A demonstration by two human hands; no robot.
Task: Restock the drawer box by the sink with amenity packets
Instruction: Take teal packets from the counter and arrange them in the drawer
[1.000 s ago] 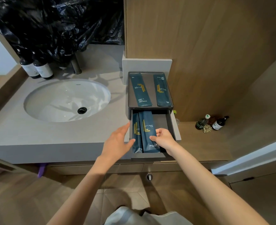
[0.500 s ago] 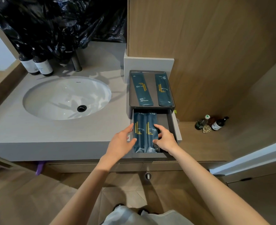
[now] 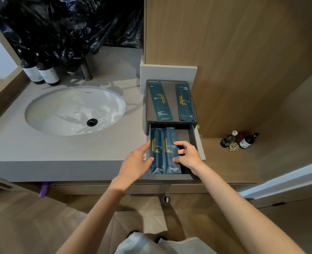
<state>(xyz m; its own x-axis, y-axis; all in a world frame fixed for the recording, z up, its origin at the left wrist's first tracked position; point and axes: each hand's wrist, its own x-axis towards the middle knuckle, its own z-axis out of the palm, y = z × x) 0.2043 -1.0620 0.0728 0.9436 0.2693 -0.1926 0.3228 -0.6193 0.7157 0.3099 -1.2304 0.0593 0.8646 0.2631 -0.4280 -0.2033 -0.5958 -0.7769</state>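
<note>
Seating step: two dental-kit packets (image 3: pixel 167 138) lie side by side at the left of the open drawer (image 3: pixel 186 136) of the drawer box (image 3: pixel 170 123). Your left hand (image 3: pixel 135 163) touches their left edge with straight fingers. Your right hand (image 3: pixel 187 156) curls round the right edge. Next, likely: square them, let go.

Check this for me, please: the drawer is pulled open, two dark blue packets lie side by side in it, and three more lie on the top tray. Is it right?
Not quite. The head view shows only two tray packets on the top tray, not three. The rest holds: the drawer is pulled open and the two dark blue drawer packets lie side by side in it.
</note>
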